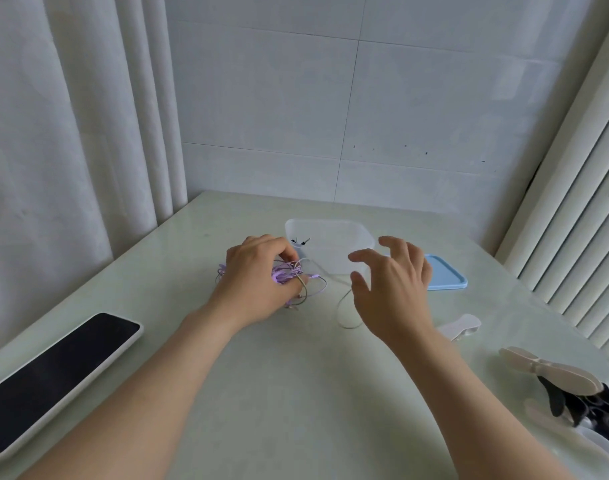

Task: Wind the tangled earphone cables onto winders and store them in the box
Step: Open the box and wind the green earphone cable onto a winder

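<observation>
Left hand clamped on the purple cable tangle, sitting on the table at 7 o'clock of the clear box. Right hand released, fingers spread, above a pale cable loop (contact: can't tell). Blue lid at 3 o'clock of the box. Beige winder at 4 o'clock of the right hand.

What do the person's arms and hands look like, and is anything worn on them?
The left hand and right hand wear no gloves, and no watch or bracelet shows at either wrist. The left forearm and right forearm are uncovered down to the picture's bottom edge; no sleeve is in view. No ring is plainly visible.
</observation>
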Available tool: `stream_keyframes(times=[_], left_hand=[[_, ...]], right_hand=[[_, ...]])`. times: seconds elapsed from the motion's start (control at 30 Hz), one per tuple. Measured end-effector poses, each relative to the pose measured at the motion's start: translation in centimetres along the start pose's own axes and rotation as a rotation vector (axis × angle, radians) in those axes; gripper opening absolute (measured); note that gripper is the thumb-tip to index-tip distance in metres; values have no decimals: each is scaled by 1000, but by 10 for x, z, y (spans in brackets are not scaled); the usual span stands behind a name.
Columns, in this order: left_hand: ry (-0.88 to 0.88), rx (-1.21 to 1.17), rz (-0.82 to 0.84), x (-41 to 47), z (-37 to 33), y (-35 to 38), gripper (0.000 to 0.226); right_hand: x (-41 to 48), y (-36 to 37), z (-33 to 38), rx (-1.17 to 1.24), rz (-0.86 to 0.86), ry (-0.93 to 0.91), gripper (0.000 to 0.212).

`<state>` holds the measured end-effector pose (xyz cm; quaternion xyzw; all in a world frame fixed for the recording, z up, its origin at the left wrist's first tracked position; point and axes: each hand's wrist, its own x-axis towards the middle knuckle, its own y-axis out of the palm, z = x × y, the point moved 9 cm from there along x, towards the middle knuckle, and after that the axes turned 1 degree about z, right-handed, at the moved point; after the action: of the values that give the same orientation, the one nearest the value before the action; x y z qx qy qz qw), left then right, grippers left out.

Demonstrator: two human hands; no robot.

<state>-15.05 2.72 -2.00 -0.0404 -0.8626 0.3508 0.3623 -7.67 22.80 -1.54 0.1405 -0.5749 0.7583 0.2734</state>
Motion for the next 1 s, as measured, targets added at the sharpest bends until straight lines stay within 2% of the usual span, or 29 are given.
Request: stream_keyframes(times=[0.1,0.17,0.2,0.5,0.63,0.77,0.9,0.97,1.0], left_hand=[[-22,-48,23,-1,-4,2,24],[-43,-66,37,-3,-5,4,27],[-47,-72,43,-3,-6,4,28],[-29,-146,94,-4,-14,5,30],[-54,-191,109,-4,-15,3,30],[-72,-124,48,-2,-7,-3,27],[-140,-29,-37,-1,8,-9,22],[-182,37,-73,-3,16,-12,19],[-204,57,-80,-4,20,-13,20]], right_hand=[[-4,-11,23,270,-70,-113,17],[-8,-10,39,459,-9,-132,6],[-10,-8,46,478,13,-144,4],[-15,16,48,408,158,-158,7],[-15,16,49,367,160,-189,6],[-11,9,41,510,172,-67,19],[-5,-4,23,726,66,136,35],[-5,-8,7,927,-7,302,29],[-6,-6,-1,1104,-26,412,29]])
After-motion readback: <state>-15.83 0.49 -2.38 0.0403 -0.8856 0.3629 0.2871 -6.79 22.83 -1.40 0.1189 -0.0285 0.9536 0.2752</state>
